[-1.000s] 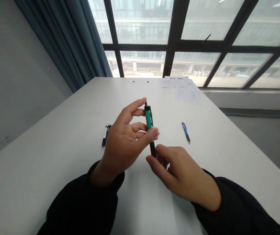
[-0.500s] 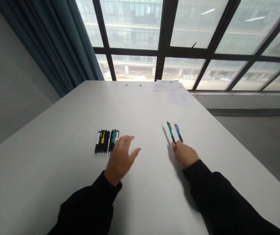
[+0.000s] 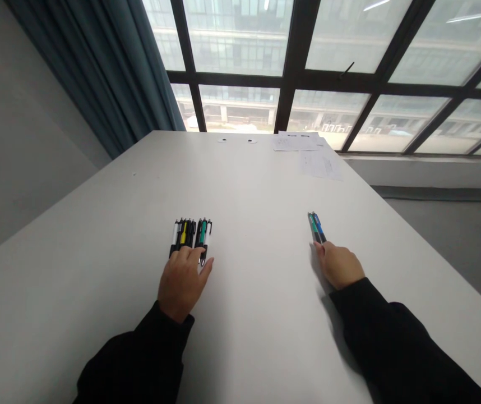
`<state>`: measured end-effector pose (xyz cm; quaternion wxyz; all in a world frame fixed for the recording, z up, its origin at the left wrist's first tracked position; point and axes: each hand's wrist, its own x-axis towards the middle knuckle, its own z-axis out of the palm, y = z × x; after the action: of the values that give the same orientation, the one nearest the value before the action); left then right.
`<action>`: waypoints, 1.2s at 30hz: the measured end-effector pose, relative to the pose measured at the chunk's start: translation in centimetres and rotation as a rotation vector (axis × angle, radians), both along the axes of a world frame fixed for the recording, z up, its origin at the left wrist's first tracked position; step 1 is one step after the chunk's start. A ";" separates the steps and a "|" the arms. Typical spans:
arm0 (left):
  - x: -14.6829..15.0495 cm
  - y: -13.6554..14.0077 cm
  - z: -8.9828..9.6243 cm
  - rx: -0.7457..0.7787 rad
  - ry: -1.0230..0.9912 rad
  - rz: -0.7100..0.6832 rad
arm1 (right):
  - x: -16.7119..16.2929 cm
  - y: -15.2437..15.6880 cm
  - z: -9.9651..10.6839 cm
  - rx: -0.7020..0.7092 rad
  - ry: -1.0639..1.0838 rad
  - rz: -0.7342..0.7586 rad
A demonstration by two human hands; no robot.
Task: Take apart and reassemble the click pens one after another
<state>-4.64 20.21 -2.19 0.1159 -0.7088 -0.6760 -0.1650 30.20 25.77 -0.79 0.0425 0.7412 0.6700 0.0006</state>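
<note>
Pinching the green pen (image 3: pixel 313 225) near its lower end, the right hand (image 3: pixel 341 266) holds it just left of the blue pen (image 3: pixel 318 223). Well left of the blue pen lies a row of pens (image 3: pixel 183 232), the left hand (image 3: pixel 180 282) over their lower ends, thumb apart; I cannot tell whether its fingers grasp any. Papers (image 3: pixel 297 143) lie well beyond the blue pen.

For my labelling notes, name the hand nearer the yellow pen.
Left. The left hand covers the near end of the yellow pen; the right hand is well right, by the blue pen.
</note>
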 end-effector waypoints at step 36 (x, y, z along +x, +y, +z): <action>1.5 -0.2 1.0 0.035 -0.241 -0.229 | -2.2 -2.3 -0.7 0.167 0.525 0.565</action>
<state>-3.16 20.04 -1.14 0.0265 -0.7542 -0.5967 -0.2726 27.96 23.45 -1.50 -0.1924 0.5034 0.8333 -0.1229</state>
